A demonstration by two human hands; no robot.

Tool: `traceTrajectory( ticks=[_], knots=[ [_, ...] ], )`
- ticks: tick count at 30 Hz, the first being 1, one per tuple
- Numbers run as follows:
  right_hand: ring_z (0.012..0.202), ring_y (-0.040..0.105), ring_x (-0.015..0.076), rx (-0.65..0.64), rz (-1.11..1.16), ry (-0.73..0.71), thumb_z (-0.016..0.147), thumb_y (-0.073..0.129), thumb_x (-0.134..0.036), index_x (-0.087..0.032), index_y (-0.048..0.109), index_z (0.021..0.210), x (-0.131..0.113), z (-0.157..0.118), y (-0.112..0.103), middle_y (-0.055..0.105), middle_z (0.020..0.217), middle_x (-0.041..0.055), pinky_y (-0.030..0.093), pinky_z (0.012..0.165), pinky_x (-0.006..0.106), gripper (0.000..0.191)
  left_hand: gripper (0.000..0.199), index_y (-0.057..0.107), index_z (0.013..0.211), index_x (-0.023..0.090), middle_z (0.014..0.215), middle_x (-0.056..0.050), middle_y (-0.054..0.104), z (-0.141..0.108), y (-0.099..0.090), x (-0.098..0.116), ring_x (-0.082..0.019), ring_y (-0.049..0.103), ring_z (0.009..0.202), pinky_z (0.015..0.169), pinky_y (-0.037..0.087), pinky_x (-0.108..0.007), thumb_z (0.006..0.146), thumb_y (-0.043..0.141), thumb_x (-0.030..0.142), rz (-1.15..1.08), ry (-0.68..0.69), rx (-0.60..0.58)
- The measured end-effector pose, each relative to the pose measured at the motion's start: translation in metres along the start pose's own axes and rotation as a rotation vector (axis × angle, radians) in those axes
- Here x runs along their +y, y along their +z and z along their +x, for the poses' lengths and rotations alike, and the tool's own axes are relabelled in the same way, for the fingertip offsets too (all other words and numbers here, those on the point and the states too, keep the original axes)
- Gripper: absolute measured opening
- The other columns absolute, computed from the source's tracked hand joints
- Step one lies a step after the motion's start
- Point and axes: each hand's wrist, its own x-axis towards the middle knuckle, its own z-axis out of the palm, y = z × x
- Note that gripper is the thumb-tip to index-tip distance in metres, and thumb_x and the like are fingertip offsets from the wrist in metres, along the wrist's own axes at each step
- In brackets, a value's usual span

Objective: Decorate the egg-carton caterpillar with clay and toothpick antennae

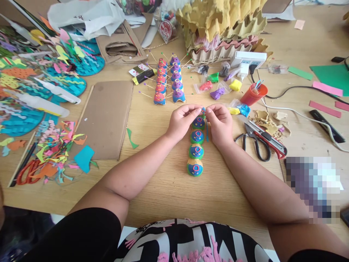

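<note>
My left hand (pixel 183 119) and my right hand (pixel 220 122) meet in a pinch over the far end of a row of decorated egg-carton cups. Between the fingertips is a small blue piece (pixel 203 109), which looks like modelling clay. The nearest cup (pixel 195 167) is covered in blue and green, with a pink ring and yellow dots; several similar cups (pixel 196 137) line up beyond it. My hands partly cover the farthest one. A thin blue strip (pixel 207 132) lies beside the row, close to my right hand.
Beyond stand red cups (pixel 159 97) and purple cups (pixel 178 95) with pin-like sticks. Bagged clay (pixel 217 93), an orange cup (pixel 253 93), scissors (pixel 256 140) and a utility knife (pixel 265 135) lie right. Cardboard (pixel 105 120) and paper scraps (pixel 54 153) lie left; egg trays (pixel 220 25) behind.
</note>
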Motion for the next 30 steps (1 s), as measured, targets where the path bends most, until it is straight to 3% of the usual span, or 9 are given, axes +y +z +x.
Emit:
traceTrajectory(
  ticks=[7, 14, 19, 30],
  knots=[
    [0.074, 0.062, 0.0103, 0.005, 0.032, 0.01, 0.085, 0.076, -0.063, -0.026, 0.07, 0.095, 0.005, 0.002, -0.003, 0.066, 0.081, -0.0028, 0.055, 0.071, 0.026, 0.039, 0.033, 0.079, 0.099, 0.022, 0.098, -0.003, 0.082, 0.002, 0.0, -0.002, -0.017, 0.077, 0.09, 0.092, 0.062, -0.035, 0.085, 0.082, 0.052, 0.002, -0.003, 0.014],
    [0.078, 0.066, 0.0121, -0.047, 0.094, 0.057, 0.078, 0.086, -0.056, -0.03, 0.075, 0.113, 0.012, 0.003, -0.004, 0.073, 0.092, -0.0017, 0.061, 0.076, 0.031, 0.046, 0.037, 0.079, 0.098, 0.022, 0.099, -0.003, 0.082, 0.004, -0.001, -0.003, -0.016, 0.078, 0.09, 0.093, 0.062, -0.034, 0.08, 0.086, 0.054, -0.051, -0.006, 0.068],
    [0.077, 0.067, 0.0115, -0.015, 0.174, 0.139, 0.067, 0.093, -0.055, -0.026, 0.079, 0.099, 0.015, 0.006, -0.004, 0.077, 0.09, -0.0011, 0.06, 0.076, 0.03, 0.046, 0.036, 0.078, 0.101, 0.021, 0.101, -0.004, 0.082, 0.004, -0.001, -0.003, -0.017, 0.078, 0.092, 0.097, 0.06, -0.037, 0.082, 0.085, 0.051, -0.046, -0.03, 0.059],
    [0.066, 0.057, 0.0093, 0.086, 0.075, 0.14, 0.068, 0.088, -0.065, -0.023, 0.073, 0.079, 0.005, 0.005, -0.003, 0.068, 0.073, -0.0032, 0.05, 0.064, 0.025, 0.046, 0.037, 0.08, 0.096, 0.021, 0.092, 0.0, 0.081, 0.003, 0.0, 0.003, -0.012, 0.077, 0.086, 0.088, 0.06, -0.027, 0.081, 0.086, 0.054, -0.143, 0.002, 0.034]
  ],
)
